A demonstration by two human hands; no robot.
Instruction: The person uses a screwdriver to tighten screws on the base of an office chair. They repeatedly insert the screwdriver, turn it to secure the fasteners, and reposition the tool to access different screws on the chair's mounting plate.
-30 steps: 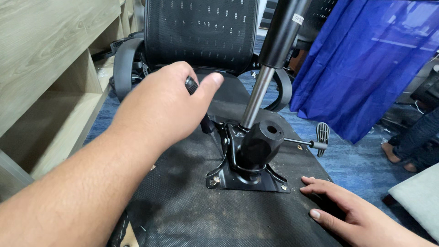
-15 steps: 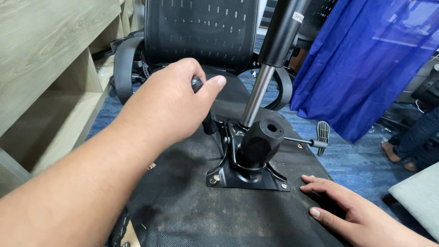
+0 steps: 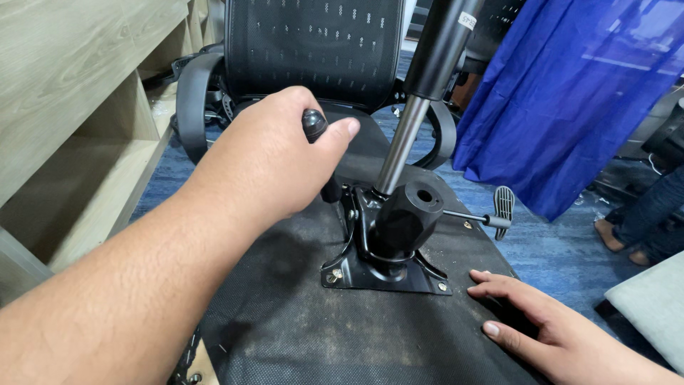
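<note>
Slightly shifted grip since the earlier frames: left hand (image 3: 274, 160) sits a touch further over the black handle (image 3: 314, 122), thumb now pressed along its rounded end. Right hand (image 3: 548, 324) hasn't moved.

Left hand state: closed around the handle, fingers wrapped, only the knob end poking out between thumb and index. Right hand: flat, fingers spread narrow, palm down on the upturned seat underside (image 3: 342, 335), just beside the corner of the mounting plate (image 3: 388, 274), holding nothing.

Key relation: handle's long axis runs from the fist down and right toward the tilt mechanism (image 3: 399, 221), so the working end lies right and below the left hand, near the plate's rear edge. Left hand is the nearer one; right hand is on the far side of the mechanism, apart from it.

Gas cylinder (image 3: 420, 93) rises from the mechanism, tilted toward upper right, top cut off by the frame. Lever with paddle tip (image 3: 503, 203) sticks out right.

Hidden: the handle's lower end goes behind the fist and the bracket, can't tell what it engages. Fingertips of left hand not visible. Chair backrest (image 3: 313, 50) beyond, blue cloth (image 3: 563, 100) right, wooden shelving (image 3: 78, 107) left. Another person's legs (image 3: 645, 221) at the right edge, partly cut off.
</note>
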